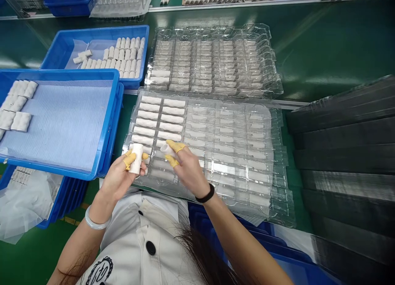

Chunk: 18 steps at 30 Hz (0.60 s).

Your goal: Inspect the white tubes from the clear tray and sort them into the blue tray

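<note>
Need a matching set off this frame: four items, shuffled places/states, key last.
Column 1
1. Black wristband
2. Pale bangle
3. Finger cots
4. Blue bin with striped liner

Column 2
A. Yellow, on fingers that hold white cylinders
B. Around the wrist of the left hand
C. White pieces grouped at its left end
D. Around the wrist of the right hand

Pairs: 1-D, 2-B, 3-A, 4-C
</note>
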Each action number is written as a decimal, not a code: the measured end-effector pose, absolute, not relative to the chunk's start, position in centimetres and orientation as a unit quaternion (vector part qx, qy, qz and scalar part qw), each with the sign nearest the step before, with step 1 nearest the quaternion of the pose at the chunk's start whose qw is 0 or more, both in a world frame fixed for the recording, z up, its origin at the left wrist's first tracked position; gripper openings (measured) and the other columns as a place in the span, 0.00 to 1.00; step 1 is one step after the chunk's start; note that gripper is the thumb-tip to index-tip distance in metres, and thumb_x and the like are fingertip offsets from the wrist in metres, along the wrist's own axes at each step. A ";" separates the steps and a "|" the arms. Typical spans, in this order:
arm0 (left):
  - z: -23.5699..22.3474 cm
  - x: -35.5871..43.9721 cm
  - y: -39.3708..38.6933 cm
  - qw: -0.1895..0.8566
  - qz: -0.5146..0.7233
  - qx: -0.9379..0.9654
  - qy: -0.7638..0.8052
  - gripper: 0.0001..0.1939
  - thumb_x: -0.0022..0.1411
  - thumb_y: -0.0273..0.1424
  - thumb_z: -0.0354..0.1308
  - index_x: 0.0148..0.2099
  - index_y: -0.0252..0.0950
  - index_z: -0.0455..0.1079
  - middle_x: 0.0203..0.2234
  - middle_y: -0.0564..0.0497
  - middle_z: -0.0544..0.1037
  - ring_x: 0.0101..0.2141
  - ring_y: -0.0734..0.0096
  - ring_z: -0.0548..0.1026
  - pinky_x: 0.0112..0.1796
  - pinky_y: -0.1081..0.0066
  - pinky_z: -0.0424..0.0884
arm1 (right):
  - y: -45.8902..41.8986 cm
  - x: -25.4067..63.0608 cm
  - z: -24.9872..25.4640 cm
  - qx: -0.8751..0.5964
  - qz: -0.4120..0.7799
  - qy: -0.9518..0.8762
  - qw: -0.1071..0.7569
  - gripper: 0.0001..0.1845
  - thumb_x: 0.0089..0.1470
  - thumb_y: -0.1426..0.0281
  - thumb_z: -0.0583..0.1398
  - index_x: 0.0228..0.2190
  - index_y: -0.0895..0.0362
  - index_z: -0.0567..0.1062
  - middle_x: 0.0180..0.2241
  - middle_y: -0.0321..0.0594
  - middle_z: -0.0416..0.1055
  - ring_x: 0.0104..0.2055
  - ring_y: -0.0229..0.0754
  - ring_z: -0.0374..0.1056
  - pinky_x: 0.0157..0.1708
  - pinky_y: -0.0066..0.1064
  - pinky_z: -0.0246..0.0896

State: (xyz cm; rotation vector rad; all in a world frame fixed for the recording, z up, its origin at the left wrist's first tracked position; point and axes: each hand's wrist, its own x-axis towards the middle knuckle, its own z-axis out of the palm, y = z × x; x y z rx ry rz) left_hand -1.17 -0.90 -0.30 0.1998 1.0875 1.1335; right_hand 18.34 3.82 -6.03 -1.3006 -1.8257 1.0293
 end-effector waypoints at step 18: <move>-2.1 1.3 -0.5 0.448 0.413 0.501 0.614 0.19 0.55 0.25 0.64 0.50 0.42 0.77 0.41 0.44 0.77 0.46 0.54 0.70 0.53 0.59 0.62 | 3.3 18.7 -8.1 -0.431 0.097 -0.875 0.197 0.19 0.62 0.77 0.52 0.53 0.59 0.71 0.44 0.52 0.74 0.47 0.53 0.64 0.49 0.49 0.60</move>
